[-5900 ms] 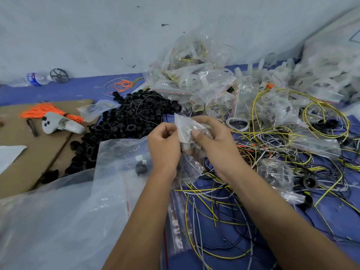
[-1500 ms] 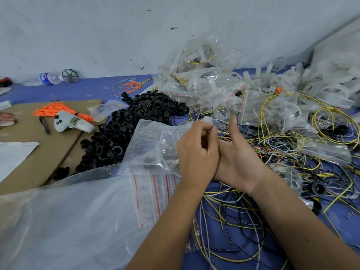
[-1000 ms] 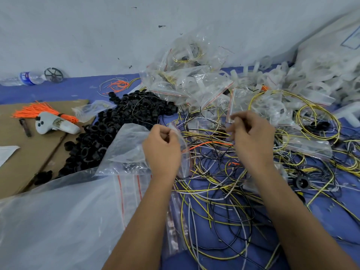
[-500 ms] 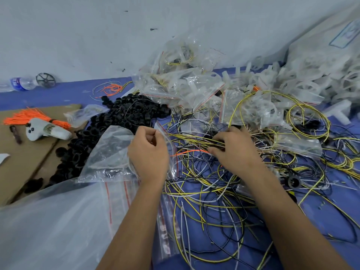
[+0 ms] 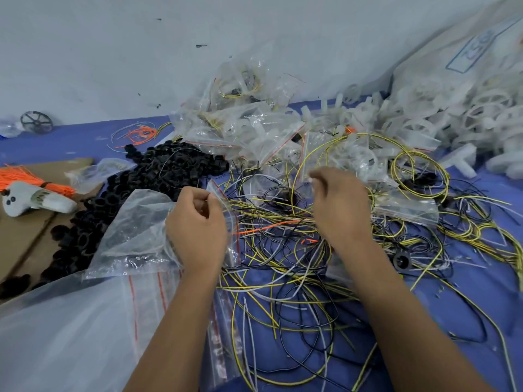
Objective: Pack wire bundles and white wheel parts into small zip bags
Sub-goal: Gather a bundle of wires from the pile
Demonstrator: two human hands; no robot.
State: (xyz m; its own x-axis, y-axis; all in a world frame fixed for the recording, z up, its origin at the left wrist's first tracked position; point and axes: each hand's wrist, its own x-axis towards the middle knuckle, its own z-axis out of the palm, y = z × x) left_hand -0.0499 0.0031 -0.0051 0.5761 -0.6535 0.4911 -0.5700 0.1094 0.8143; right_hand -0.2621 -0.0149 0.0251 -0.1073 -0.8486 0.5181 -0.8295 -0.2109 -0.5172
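Observation:
My left hand (image 5: 198, 230) grips a small clear zip bag (image 5: 230, 219) with a red strip, its fingers curled at the bag's mouth. My right hand (image 5: 336, 205) hovers, blurred, over the tangle of yellow, black and white wires (image 5: 283, 267) on the blue cloth. Its fingers are curled round some wires that rise from the tangle. White wheel parts (image 5: 467, 117) are heaped at the far right. Filled zip bags (image 5: 246, 125) lie piled behind the wires.
A heap of black rings (image 5: 158, 171) lies left of the wires. Over it lies a bigger clear bag (image 5: 135, 222). A large plastic sheet (image 5: 70, 335) and empty zip bags (image 5: 152, 292) cover the near left. Cardboard (image 5: 19, 239) carries a white gadget (image 5: 31, 198) and orange wires (image 5: 28, 179).
My right hand has risen out of the wire tangle with its fingers curled, drawing wires up. My left hand keeps its grip on the small zip bag.

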